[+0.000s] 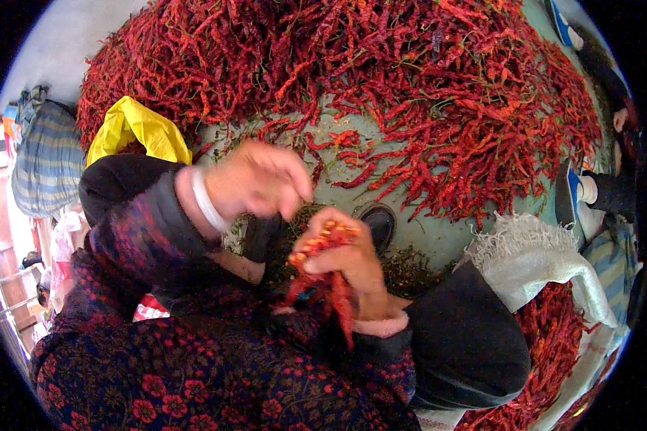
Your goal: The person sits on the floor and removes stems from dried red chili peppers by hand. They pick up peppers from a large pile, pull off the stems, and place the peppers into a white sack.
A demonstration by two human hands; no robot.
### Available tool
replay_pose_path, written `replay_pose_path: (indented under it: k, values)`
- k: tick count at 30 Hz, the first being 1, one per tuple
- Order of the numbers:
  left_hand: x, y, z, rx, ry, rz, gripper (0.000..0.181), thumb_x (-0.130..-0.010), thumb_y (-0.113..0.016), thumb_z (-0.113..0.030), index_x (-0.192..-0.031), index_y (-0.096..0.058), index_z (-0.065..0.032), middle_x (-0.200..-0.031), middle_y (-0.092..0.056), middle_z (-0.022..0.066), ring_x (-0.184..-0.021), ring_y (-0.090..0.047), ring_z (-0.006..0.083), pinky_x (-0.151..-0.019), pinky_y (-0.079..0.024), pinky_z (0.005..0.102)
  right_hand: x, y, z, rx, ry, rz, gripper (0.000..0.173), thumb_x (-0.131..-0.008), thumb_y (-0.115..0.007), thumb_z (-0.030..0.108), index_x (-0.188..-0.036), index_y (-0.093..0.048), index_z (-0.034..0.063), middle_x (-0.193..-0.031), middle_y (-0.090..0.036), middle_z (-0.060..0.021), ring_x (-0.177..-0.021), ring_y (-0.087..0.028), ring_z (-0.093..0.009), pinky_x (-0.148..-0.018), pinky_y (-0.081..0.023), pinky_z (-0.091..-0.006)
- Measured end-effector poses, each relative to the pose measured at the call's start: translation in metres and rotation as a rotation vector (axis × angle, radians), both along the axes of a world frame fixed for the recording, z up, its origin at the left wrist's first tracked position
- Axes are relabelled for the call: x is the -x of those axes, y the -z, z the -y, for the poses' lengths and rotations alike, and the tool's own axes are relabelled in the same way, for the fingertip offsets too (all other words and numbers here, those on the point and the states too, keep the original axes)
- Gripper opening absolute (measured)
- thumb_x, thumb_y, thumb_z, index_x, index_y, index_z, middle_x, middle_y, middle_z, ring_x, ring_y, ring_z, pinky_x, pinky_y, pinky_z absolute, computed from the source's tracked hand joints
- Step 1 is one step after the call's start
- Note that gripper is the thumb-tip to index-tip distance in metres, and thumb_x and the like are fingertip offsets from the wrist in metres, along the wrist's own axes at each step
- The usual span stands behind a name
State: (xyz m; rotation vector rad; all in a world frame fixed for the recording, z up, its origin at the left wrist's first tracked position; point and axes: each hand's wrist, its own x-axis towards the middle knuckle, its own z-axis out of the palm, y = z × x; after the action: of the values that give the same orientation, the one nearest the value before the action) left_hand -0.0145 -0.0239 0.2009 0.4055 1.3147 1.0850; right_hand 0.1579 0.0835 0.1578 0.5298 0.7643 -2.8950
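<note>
My right hand [350, 258] is closed around a bunch of dried red chili peppers [341, 301]. Their cut or stemless ends, with pale yellow seeds showing, point up between thumb and fingers, and the pods hang below. Up and to the left, my left hand [261, 180] is blurred, its fingers loosely bent and apart, with nothing seen in it. A white band circles that wrist. Beyond both hands, a large heap of dried red chilies [302, 59] spreads over the pale green floor [350, 215], thinning out towards me.
Stems and debris [410, 269] lie below the hands near a dark shoe [378, 223]. At left are a yellow bag [153, 132] and a striped cloth bundle [51, 161]. A white woven sack [534, 256] holding chilies stands at right. Other people's legs and feet show at the right edge.
</note>
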Motion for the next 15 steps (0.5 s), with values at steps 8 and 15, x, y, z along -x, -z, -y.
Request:
replay_pose_path:
  k: [8, 15]
  values:
    - [-0.009, 0.001, 0.001, 0.223, 0.161, -0.058, 0.023, -0.072, -0.048, 0.005, -0.091, -0.058, -0.0043, -0.071, -0.060, 0.0075, -0.051, -0.053, 0.0100, -0.048, -0.042, 0.0212, -0.007, -0.033, -0.004, 0.099, 0.229, 0.047, 0.036, -0.054, -0.062, -0.004, -0.083, -0.042, 0.0049, -0.079, -0.059, -0.0196, -0.064, -0.057, -0.021, -0.056, -0.047, -0.0281]
    - [-0.066, 0.097, 0.004, -0.469, 0.449, -0.476, 0.015, -0.070, -0.056, -0.009, -0.083, -0.058, -0.0013, -0.073, -0.058, 0.0159, -0.071, -0.057, 0.0348, -0.062, -0.045, 0.0387, -0.022, -0.039, 0.000, -0.117, 0.311, 0.067, 0.039, -0.056, -0.064, -0.008, -0.086, -0.042, 0.0034, -0.086, -0.059, -0.0222, -0.070, -0.058, -0.020, -0.067, -0.049, -0.0290]
